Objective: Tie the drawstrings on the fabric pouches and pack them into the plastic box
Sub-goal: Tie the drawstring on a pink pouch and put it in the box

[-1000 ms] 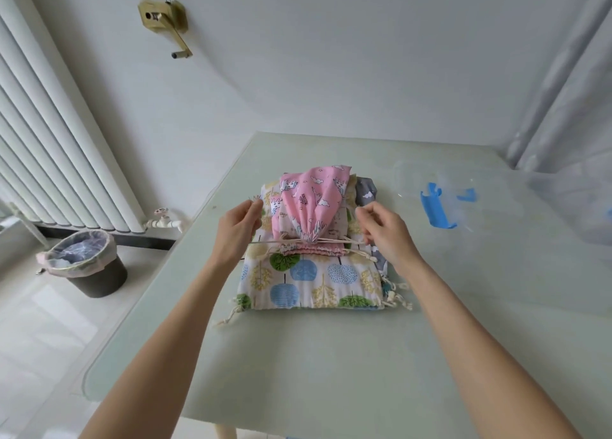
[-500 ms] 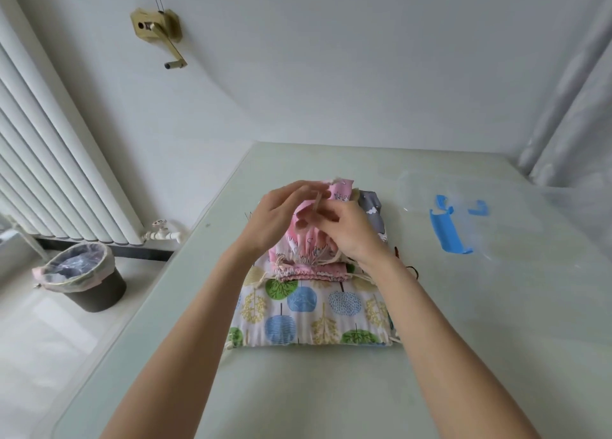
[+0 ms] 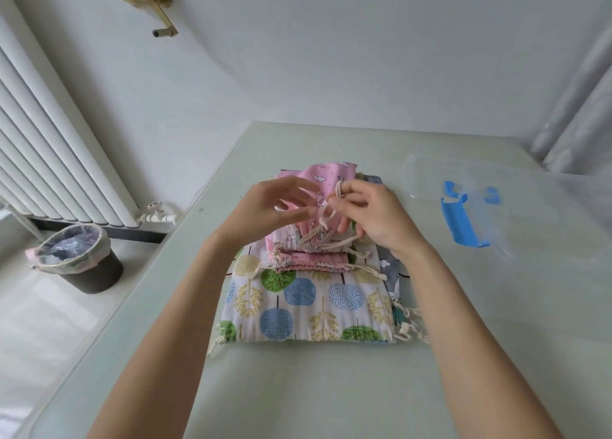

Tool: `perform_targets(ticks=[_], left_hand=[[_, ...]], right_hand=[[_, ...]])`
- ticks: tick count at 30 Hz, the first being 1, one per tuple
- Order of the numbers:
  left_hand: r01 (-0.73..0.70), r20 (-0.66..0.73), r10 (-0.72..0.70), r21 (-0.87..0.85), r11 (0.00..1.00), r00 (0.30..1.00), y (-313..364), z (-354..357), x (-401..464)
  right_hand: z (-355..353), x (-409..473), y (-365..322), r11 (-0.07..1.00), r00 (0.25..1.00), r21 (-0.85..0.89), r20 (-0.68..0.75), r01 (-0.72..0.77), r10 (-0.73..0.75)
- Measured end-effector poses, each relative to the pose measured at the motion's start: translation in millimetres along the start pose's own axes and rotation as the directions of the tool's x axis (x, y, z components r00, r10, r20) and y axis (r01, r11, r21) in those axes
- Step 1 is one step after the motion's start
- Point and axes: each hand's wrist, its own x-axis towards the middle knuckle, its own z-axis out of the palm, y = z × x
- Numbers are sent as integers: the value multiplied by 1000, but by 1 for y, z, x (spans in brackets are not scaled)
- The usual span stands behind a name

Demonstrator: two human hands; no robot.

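I am tying the cord (image 3: 318, 230) on the pink pouch (image 3: 326, 187), which is lying on top of the tree-print pouch (image 3: 308, 303) in the middle of the table (image 3: 298, 389). My right hand (image 3: 371, 217) is working just over the pink pouch, with the cord looped round its raised forefinger and the other fingers curled about the strands. My left hand (image 3: 265, 210) is meeting it from the other side; its fingers are loosely spread, and I cannot tell whether the thumb and forefinger are pinching a strand or only reaching for one. The pouch's mouth is already gathered into a ruffled band on the edge nearest me.

So I am judging this as the knotting step on the first pouch, with no packing begun. The box (image 3: 480, 200), clear with blue clasps, is sitting to the right of the pouches, and a grey pouch (image 3: 390, 266) is peeking out from under the stack. Next I am needing to pass the free end through the finger loop and draw both strands snug without losing the loop.
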Motion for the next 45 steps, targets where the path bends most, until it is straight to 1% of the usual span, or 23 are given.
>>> perform_targets(ticks=[2,5,9,11,14,16,17,18,20,21,22,24,26,27,28,29,31,33,35,38,39,43,45], left_hand=[[-23,23,22,61,998,999,7,1,4],[-51,-18,54,111,993,998,10,7,8],[-111,-77,119,101,989,990,8,7,8],[-85,-61,88,51,995,994,12,0,7],[-27,37,32,-130,991,999,16,-11,3],[-20,117,51,-258,966,992,16,-11,1],[-19,115,54,-293,956,992,15,-8,1],[-14,77,39,-302,953,996,12,-3,3],[-11,12,14,-207,978,1000,5,4,9],[-13,47,20,-144,990,999,5,6,10],[-17,122,30,-105,994,992,5,8,10],[-35,234,48,-60,998,971,6,11,8],[-88,212,88,-12,996,973,9,12,7],[-86,178,91,-34,996,980,9,11,8],[-52,143,66,-101,994,988,9,10,7],[-11,115,31,-176,984,993,9,8,7],[33,86,-11,-253,967,996,8,5,7],[47,80,-27,-262,964,996,7,5,8],[69,71,-56,-199,978,996,5,9,9],[79,103,-69,-100,992,992,2,14,11],[70,83,-62,-90,993,995,2,15,12],[60,-115,-80,-163,985,990,6,14,15],[47,-153,-76,-184,982,985,7,11,16]], right_hand=[[0,1,-2,1000,1000,-3,-6,0,0],[-1,1,-6,999,999,-50,-34,19,-21],[-3,1,-5,999,999,33,-52,-8,10],[-6,-1,-3,995,998,87,-7,-56,57],[-10,-3,-2,980,992,177,102,-95,78],[-11,-2,-2,964,993,252,96,-89,67],[-12,-1,-3,956,994,278,84,-90,70],[-14,-1,-4,949,995,300,75,-92,73],[-19,-2,-8,929,995,358,77,-90,66],[-21,-2,-9,916,995,393,83,-81,53],[-23,-2,-10,905,996,420,83,-66,34],[-26,-3,-12,899,997,439,75,-18,-16],[-29,-4,-15,915,993,403,100,18,-63],[-31,-5,-16,932,990,361,124,25,-74],[-32,-6,-16,952,988,305,135,32,-76],[-32,-6,-16,972,990,231,117,47,-76],[-28,-5,-15,991,992,32,1,126,-126],[-21,-3,-13,974,975,-113,-77,199,-208],[-14,-1,-12,955,961,-174,-99,240,-259],[-11,2,-11,948,950,-191,-136,254,-282],[-11,2,-10,950,949,-183,-146,251,-279],[-16,6,-7,959,950,-136,-162,248,-268],[-12,7,-8,966,954,-87,-155,245,-256]])
